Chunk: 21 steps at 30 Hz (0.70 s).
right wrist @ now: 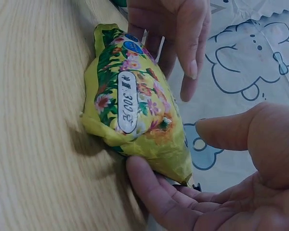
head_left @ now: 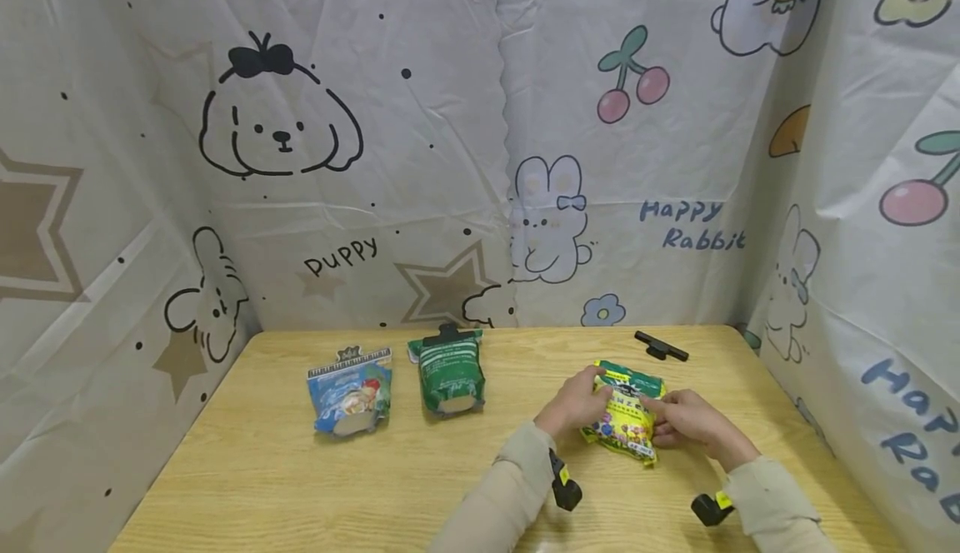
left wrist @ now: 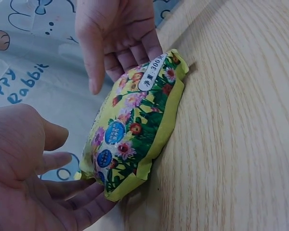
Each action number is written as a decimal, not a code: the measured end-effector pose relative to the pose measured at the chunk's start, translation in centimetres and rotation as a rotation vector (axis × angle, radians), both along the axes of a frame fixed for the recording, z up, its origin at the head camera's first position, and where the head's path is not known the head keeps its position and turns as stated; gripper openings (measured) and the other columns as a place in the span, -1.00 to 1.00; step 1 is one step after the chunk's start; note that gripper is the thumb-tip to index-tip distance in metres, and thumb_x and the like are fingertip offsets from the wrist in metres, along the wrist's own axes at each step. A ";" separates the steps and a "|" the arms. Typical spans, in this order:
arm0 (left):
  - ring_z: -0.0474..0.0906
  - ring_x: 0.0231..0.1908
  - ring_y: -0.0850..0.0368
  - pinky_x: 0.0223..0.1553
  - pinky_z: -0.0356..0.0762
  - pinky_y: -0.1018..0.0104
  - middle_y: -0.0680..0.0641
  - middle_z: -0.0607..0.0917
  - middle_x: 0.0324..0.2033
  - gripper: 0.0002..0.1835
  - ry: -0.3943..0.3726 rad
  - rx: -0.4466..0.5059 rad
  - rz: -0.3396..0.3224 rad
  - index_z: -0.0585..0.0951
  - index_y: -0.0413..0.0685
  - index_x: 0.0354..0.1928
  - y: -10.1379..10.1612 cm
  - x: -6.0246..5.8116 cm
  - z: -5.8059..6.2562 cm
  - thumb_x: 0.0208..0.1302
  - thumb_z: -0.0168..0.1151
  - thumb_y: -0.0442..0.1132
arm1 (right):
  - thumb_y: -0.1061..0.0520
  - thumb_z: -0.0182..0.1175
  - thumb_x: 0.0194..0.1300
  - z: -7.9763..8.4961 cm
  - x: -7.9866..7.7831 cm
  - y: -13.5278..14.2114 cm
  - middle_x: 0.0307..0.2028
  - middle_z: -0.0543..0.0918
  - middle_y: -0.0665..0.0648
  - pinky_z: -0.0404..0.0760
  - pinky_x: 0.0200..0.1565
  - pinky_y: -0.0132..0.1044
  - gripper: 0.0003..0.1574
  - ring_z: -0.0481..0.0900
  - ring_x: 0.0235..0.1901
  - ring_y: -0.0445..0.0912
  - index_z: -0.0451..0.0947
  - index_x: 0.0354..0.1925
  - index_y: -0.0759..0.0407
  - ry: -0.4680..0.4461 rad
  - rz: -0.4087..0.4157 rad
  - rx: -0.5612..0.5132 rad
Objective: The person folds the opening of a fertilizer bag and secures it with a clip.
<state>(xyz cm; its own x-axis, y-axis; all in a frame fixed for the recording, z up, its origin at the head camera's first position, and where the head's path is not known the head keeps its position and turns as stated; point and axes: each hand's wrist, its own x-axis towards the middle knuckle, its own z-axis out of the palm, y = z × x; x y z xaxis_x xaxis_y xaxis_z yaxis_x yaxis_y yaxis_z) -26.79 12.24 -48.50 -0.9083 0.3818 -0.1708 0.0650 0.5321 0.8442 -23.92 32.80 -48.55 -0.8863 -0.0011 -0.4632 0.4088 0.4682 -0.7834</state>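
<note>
Because the pack (head_left: 624, 420) looked soft, the left hand (head_left: 577, 403) and right hand (head_left: 692, 421) seemed to brace it from both sides, fingers (right wrist: 151, 183) spread rather than pinching. It lay toward the table's (head_left: 337, 495) right edge. The wrist views made its 300 label (right wrist: 127, 102) legible; only the head view showed a blue bag (head_left: 351, 396) near the far left corner.

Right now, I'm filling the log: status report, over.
Left grip, right grip touching flowered bag at opposite sides. Bag face up. Black clip beyond it, nothing seen blocking.

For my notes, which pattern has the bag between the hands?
The bag has colourful flowers on yellow and green, clearest in the left wrist view.
</note>
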 end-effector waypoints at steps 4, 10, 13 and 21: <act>0.47 0.34 -0.03 0.38 0.43 -0.04 -0.12 0.48 0.40 -0.49 -0.007 0.017 0.005 0.34 0.05 0.48 0.0 0.2 0.2 0.60 -0.04 -0.02 | -0.04 0.02 0.58 0.0 0.0 -0.1 -0.23 0.60 0.19 0.75 -0.22 -0.26 -0.30 0.64 -0.34 -0.13 0.21 0.25 0.58 0.021 -0.018 -0.008; 0.42 0.40 -0.09 0.40 0.40 -0.07 -0.13 0.48 0.40 -0.50 0.020 0.047 0.012 0.33 0.08 0.48 -0.4 0.1 0.6 0.61 -0.08 0.00 | 0.02 0.11 0.52 0.2 -0.4 -0.5 -0.09 0.60 0.32 0.74 -0.21 -0.24 -0.16 0.64 -0.27 -0.13 0.04 0.37 0.62 0.083 -0.030 -0.001; 0.40 0.42 -0.09 0.42 0.38 -0.08 -0.13 0.46 0.41 -0.50 0.036 0.071 0.022 0.33 0.11 0.48 -0.9 -0.1 0.8 0.60 -0.07 -0.01 | 0.01 0.14 0.50 0.3 -0.7 -1.0 -0.01 0.61 0.40 0.75 -0.18 -0.21 -0.13 0.67 -0.23 -0.11 0.03 0.38 0.60 0.116 -0.028 0.008; 0.44 0.37 -0.08 0.41 0.39 -0.07 -0.14 0.47 0.41 -0.52 0.083 0.105 0.047 0.37 0.11 0.44 -2.2 -0.3 1.1 0.57 0.02 -0.04 | 0.13 0.19 0.47 0.9 -1.1 -2.4 0.03 0.56 0.45 0.76 -0.13 -0.12 -0.19 0.71 -0.29 -0.10 0.05 0.37 0.58 0.201 -0.034 -0.004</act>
<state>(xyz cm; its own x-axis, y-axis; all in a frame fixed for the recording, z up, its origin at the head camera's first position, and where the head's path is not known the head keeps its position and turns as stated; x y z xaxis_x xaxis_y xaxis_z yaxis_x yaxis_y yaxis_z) -27.09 10.08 -47.35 -0.9349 0.3505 -0.0558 0.1139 0.4451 0.8882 -24.99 30.35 -47.60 -0.9605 0.0285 -0.2767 0.2591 0.4535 -0.8528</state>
